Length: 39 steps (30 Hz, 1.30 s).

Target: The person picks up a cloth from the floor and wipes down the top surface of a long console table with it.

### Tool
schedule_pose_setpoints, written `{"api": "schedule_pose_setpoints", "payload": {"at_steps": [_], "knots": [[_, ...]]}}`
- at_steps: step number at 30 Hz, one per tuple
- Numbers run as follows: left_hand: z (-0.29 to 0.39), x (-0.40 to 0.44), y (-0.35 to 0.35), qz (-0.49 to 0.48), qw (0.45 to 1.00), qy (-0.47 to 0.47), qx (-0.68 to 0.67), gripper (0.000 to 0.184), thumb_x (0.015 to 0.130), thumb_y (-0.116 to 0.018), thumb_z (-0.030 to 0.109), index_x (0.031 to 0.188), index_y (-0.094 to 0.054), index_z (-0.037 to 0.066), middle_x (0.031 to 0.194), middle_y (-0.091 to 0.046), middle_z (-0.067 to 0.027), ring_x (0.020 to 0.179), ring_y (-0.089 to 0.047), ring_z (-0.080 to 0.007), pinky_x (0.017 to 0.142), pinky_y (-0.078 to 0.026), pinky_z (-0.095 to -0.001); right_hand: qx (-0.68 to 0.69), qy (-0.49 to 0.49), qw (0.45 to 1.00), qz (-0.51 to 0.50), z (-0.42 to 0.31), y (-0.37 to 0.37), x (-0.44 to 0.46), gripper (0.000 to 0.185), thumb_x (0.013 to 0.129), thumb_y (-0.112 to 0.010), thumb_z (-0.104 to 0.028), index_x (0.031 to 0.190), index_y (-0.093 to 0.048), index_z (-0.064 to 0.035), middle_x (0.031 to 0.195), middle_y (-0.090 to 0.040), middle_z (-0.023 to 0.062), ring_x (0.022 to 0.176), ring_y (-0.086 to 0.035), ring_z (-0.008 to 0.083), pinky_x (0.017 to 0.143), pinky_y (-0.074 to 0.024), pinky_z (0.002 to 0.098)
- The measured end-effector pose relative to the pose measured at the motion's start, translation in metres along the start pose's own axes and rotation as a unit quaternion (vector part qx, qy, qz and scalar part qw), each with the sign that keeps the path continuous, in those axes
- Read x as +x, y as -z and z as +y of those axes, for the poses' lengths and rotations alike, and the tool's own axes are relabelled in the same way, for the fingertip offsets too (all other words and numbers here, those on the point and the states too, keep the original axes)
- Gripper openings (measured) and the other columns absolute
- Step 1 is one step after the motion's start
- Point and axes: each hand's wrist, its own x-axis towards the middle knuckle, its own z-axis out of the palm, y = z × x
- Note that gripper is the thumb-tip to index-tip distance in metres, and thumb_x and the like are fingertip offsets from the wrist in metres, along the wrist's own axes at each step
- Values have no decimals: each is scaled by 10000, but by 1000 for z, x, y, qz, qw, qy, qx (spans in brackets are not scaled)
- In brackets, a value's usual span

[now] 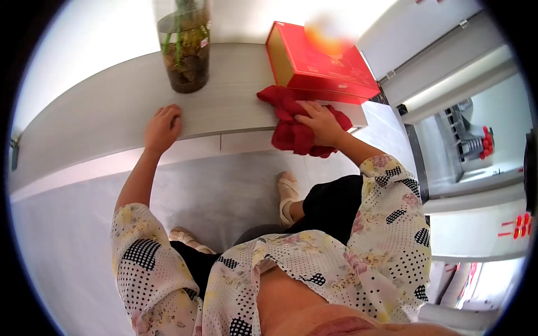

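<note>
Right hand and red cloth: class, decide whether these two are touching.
Touching. The head view shows the right hand laid over the red cloth, with folds bunched directly against it.

No text can be read, the gold marks (pixel 337 63) on the red box (pixel 311 66) being too indistinct.

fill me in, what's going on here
A person's right hand has hold of a bunched red cloth at the front edge of a pale cabinet top, just in front of a red box. The left hand is curled near the same edge; whether it holds anything can't be seen. A glass vase with green stems stands beyond it.
</note>
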Motion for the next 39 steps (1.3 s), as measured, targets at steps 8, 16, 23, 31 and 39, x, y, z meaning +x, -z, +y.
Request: {"api": "schedule_pose_setpoints", "payload": {"at_steps": [8, 16, 23, 31, 39], "knots": [[-23, -3, -8, -14, 1000, 1, 27, 143, 814, -539, 53, 953, -562, 77, 1011, -622, -71, 970, -558, -307, 825, -466, -419, -130, -349, 927, -44, 74, -4, -119, 583, 616, -741, -176, 1175, -586, -112, 1280, -487, 189, 1153, -498, 388, 916, -496, 459], [-23, 4, -9, -42, 998, 41, 8, 172, 813, -549, 84, 984, -571, 80, 1088, -617, -61, 1046, -556, -303, 887, -457, -399, -8, 5, 1000, -2, -15, 2, -19, 448, 662, -720, -182, 1088, -606, -101, 1351, -452, 198, 1184, -475, 408, 976, -421, 481], [-23, 17, -8, -44, 998, 34, -10, 196, 792, -555, 40, 987, -575, 43, 1096, -618, -97, 1040, -568, -320, 912, -454, -397, 22, 257, 965, 41, -116, -36, 142, 334, 714, -633, -134, 1048, -636, -156, 1396, -451, 109, 1262, -430, 291, 779, -430, 439], [-33, 48, 5, -106, 977, 55, -178, 189, 776, -543, 38, 933, -648, 31, 1027, -661, -69, 949, -613, -228, 873, -473, -328, -54, 320, 942, 81, -234, -94, 237, 147, 803, -593, -211, 932, -654, -174, 1393, -440, 52, 1228, -404, 257, 738, -465, 472], [-23, 40, 18, -146, 900, 240, -334, 181, 844, -579, 77, 988, -687, 74, 977, -668, 26, 837, -575, -84, 673, -491, -258, -16, 348, 937, -9, -137, -147, 133, 178, 835, -563, -210, 1000, -613, -162, 1522, -272, 64, 1366, -289, 269, 886, -458, 589]]}}
